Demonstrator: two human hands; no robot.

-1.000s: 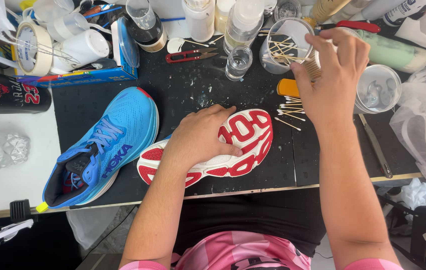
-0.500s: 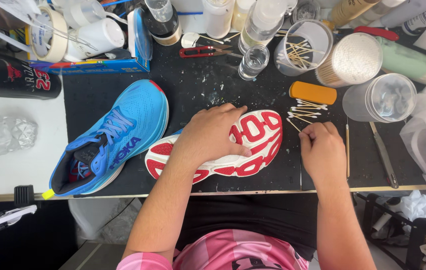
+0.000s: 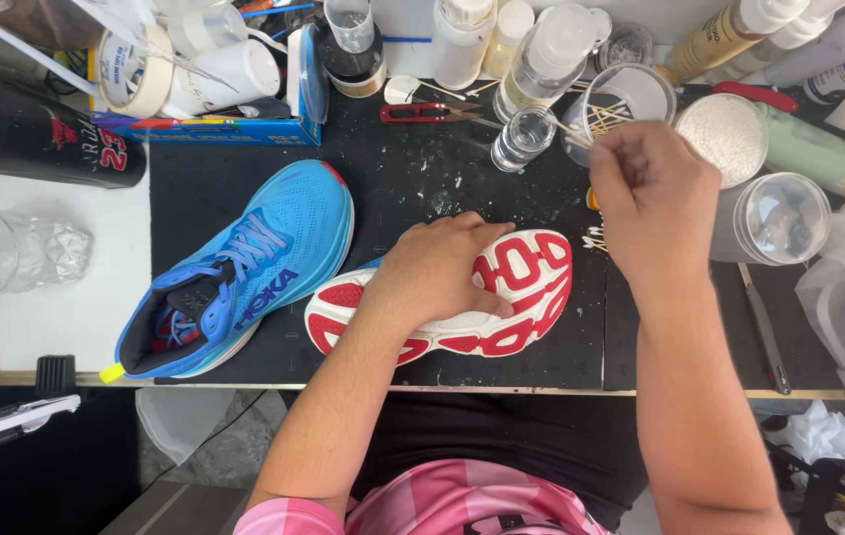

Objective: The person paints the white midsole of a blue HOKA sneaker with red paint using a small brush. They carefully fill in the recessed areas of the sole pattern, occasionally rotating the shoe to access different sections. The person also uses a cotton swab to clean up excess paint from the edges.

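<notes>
Black mat — left hand presses upturned shoe, toe right; right hand pinches swab.

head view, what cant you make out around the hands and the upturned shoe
- Upturned shoe: its upper faces the mat, and the left hand covers mid-sole.
- Right hand: whatever its curled fingers pinch is too thin to tell.
- Small clear jar: contents not readable.
- Blue shoe: its inside is in shadow.
- Bottles: tops cut off by the top edge.
</notes>
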